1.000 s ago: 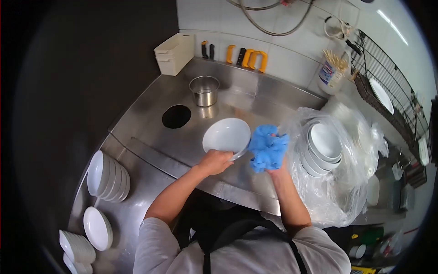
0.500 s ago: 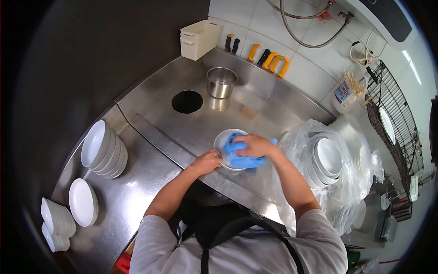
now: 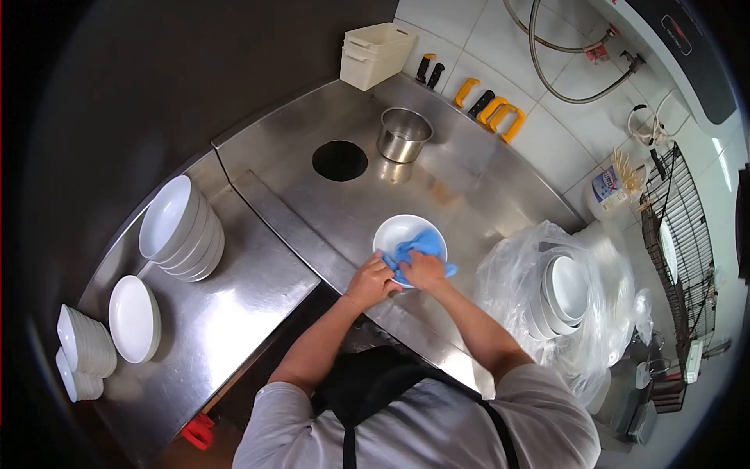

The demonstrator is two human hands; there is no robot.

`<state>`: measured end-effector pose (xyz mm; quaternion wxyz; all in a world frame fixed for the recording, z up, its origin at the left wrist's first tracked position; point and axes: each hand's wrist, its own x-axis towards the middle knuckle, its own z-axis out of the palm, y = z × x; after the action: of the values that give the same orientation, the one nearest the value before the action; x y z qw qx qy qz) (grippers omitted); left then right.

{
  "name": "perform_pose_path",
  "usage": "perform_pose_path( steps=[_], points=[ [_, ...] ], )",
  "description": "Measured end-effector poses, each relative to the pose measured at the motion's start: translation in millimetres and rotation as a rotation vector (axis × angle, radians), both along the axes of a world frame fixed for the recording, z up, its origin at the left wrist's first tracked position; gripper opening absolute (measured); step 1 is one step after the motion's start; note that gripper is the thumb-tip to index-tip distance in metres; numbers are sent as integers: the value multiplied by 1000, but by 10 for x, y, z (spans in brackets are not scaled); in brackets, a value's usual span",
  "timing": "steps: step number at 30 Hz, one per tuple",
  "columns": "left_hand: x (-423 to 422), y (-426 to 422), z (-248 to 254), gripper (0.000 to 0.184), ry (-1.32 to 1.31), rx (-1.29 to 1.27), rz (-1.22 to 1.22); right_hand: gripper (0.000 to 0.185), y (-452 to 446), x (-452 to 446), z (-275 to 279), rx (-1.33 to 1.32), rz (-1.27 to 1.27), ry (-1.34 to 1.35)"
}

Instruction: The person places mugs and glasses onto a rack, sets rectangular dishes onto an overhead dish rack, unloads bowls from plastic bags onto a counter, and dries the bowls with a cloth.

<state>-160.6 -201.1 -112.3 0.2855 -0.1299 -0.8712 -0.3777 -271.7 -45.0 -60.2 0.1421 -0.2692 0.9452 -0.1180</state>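
A white bowl [image 3: 400,227] is tilted above the steel counter [image 3: 461,199], in front of my body. My left hand [image 3: 372,281] is closed on its near left rim. Inside the bowl, my right hand [image 3: 424,270] presses a crumpled blue cloth [image 3: 420,244] against the near side, with its fingers wrapped into the cloth. Part of the cloth hangs over the bowl's right rim.
Stacked bowls [image 3: 168,219], an oval dish [image 3: 134,319] and small dishes [image 3: 82,344] are at the left. A metal pot [image 3: 404,137] stands by a round hole [image 3: 340,160]. Bowls in plastic [image 3: 566,289] lie right; handled tools [image 3: 500,117] line the wall.
The cloth was beside the bowl in my right hand, then went into it; now it is at the bowl's near side. The view has turned, and my hands have drawn closer together.
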Motion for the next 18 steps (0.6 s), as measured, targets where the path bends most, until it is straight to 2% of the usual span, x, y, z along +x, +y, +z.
perform_pose_path(
  steps=[1, 2, 4, 5, 6, 7, 8, 10, 11, 14, 15, 18],
  points=[
    [-4, 24, -27, 35, 0, 56, -14, 49, -2, -20, -67, -133, 10, -81],
    [12, 83, -53, 37, 1, 25, 110, 51, 7, -37, -112, -269, 24, -164],
    [83, 38, 220, 43, 9, -66, 365, 51, -72, -47, 54, -347, -7, -137],
    [68, 17, 141, 56, -78, 19, 266, 51, -95, -93, 195, -383, -15, -121],
    [32, 2, 111, 55, -127, 52, 208, 51, -72, -125, 260, -415, -33, -112],
    [39, 12, 71, 54, -187, 84, 141, 49, -36, -244, 65, -251, 124, 208],
    [33, 18, 34, 53, -245, 114, 74, 48, -19, -286, -169, -166, 164, 273],
    [-7, 43, -39, 55, -215, 104, 138, 47, 2, -326, -538, 8, 248, 411],
    [-37, 40, -63, 55, -206, 105, 148, 48, -24, -435, -804, -104, 275, 423],
    [-74, 38, -134, 59, -301, 119, 111, 48, -252, -105, -478, -248, 161, 45],
    [-105, 47, -136, 61, -345, 122, 84, 45, -352, 108, -247, -313, 28, 14],
    [-12, 106, 24, 73, -157, 52, 286, 43, -374, -36, -265, -688, -189, -380]
  ],
)
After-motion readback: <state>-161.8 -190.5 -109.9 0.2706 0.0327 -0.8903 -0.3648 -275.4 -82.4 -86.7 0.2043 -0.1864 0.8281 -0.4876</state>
